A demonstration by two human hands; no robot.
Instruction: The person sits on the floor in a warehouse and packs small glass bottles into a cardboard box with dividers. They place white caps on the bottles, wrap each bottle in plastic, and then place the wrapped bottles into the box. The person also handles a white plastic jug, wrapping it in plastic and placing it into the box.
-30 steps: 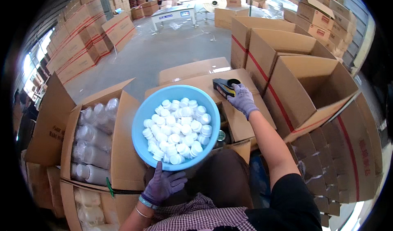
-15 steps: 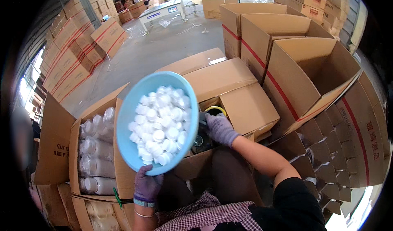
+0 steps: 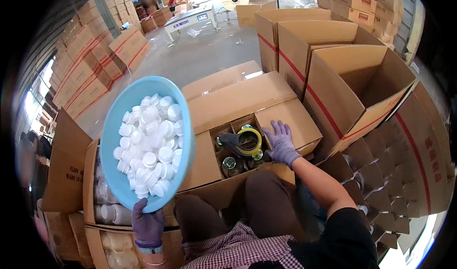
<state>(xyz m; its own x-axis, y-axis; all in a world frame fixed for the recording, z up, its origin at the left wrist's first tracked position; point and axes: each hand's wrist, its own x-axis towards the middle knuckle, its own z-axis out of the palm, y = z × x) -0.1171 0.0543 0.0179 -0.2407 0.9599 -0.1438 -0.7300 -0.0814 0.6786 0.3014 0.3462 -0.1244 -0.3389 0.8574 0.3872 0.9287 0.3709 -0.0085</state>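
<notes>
My left hand (image 3: 148,225), in a purple-grey glove, grips the lower rim of a light blue basin (image 3: 186,160), which is tilted and full of white screw caps (image 3: 151,142). My right hand (image 3: 282,144), gloved too, lies with fingers spread on the flap of a partly open carton (image 3: 289,121). Beside it a tape dispenser (image 3: 232,139) with a roll of yellow-rimmed tape (image 3: 257,147) rests over the carton's opening. Glass containers (image 3: 229,163) stand between cardboard dividers below it.
At left, behind the basin, an open carton (image 3: 89,183) holds wrapped white bottles (image 3: 116,214). Tall open cartons (image 3: 328,100) stand at the right, with cardboard dividers (image 3: 376,173) in front. A white table-like machine (image 3: 190,20) and stacked boxes (image 3: 83,64) are farther off.
The basin has moved left with my left hand, uncovering more of the middle carton. My right hand has let go of the tape dispenser and shifted right onto the flap.
</notes>
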